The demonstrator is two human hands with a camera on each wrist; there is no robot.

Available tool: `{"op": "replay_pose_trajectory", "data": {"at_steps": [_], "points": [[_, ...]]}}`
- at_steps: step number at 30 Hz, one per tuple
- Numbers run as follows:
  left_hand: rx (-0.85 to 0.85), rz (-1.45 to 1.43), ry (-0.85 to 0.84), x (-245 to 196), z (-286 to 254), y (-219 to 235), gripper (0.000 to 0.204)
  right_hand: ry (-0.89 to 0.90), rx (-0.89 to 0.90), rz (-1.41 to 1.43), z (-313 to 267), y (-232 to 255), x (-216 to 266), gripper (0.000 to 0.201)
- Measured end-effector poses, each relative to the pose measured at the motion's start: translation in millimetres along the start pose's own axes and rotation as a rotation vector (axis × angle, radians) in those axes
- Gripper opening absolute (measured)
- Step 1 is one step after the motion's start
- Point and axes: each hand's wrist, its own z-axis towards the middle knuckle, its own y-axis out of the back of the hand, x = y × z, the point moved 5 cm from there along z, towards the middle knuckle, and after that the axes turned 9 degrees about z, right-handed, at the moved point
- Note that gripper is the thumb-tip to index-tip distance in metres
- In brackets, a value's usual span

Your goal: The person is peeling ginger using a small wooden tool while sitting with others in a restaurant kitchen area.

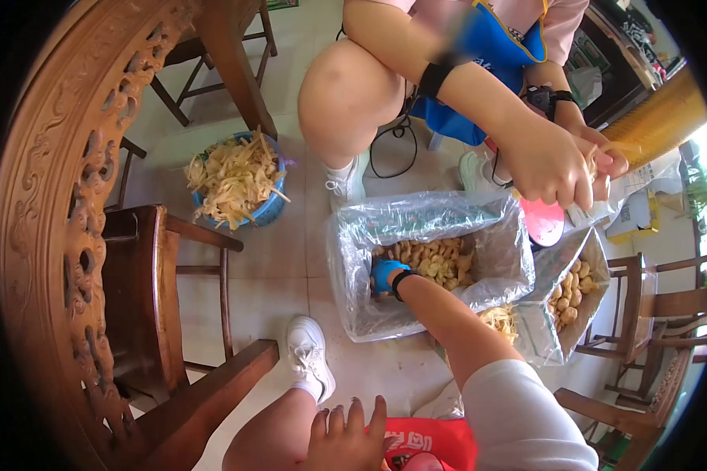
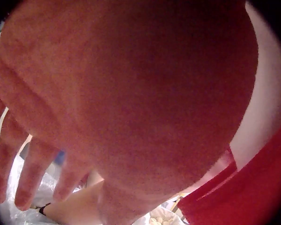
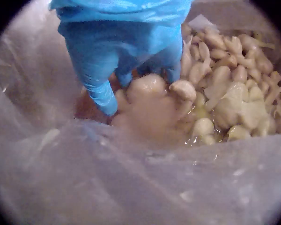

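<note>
My right hand [image 1: 386, 276], in a blue glove, reaches down into a box [image 1: 504, 250] lined with clear plastic. In the right wrist view, the gloved hand [image 3: 126, 61] has its thumb spread from the fingers, among pale, plump mushroom-like pieces [image 3: 147, 85] in cloudy liquid. Its fingertips are partly hidden behind the pieces. More such pieces [image 1: 440, 259] fill the box's right part. My bare left hand [image 1: 344, 446] is near my lap, fingers extended and holding nothing; its palm [image 2: 112, 93] fills most of the left wrist view.
Opposite, another person's hands [image 1: 554, 165] work at a small pale thing with strips. A second lined box [image 1: 562, 314] holds rounded tan pieces. A blue basket [image 1: 271, 210] of pale strips stands on the floor, near a wooden chair [image 1: 145, 306] and a carved table edge [image 1: 55, 235].
</note>
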Motion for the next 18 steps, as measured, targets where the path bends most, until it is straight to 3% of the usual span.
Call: {"op": "replay_pose_trajectory", "data": {"at_steps": [4,6,8,9,10,12,13,15,18], "points": [[0.011,0.006,-0.016,-9,-2,-8,0.052,0.117,0.122,-0.045,28,-9,-2,0.037],[0.015,0.008,-0.023,-15,2,-11,0.048,0.129,0.075,0.021,0,9,-10,0.033],[0.023,0.009,-0.030,-21,3,-14,0.044,0.159,0.038,0.317,-32,26,-20,0.027],[-0.029,0.038,-0.039,-24,4,-14,0.047,0.226,-0.079,0.277,-14,26,-38,0.027],[-0.081,0.068,-0.046,-26,4,-14,0.050,0.222,-0.085,0.266,-12,31,-54,0.027],[-0.086,0.072,-0.064,-32,5,-19,0.047,0.155,0.064,0.814,-17,43,-77,0.031],[-0.078,0.079,-0.087,-36,6,-23,0.045,0.146,0.060,0.801,-41,50,-73,0.031],[-0.055,0.070,-0.080,-42,10,-31,0.044,-0.087,-0.137,1.397,-110,65,-65,0.040],[-0.032,0.091,-0.063,-48,12,-44,0.043,-0.255,-0.028,1.276,-105,68,-103,0.040]]}}
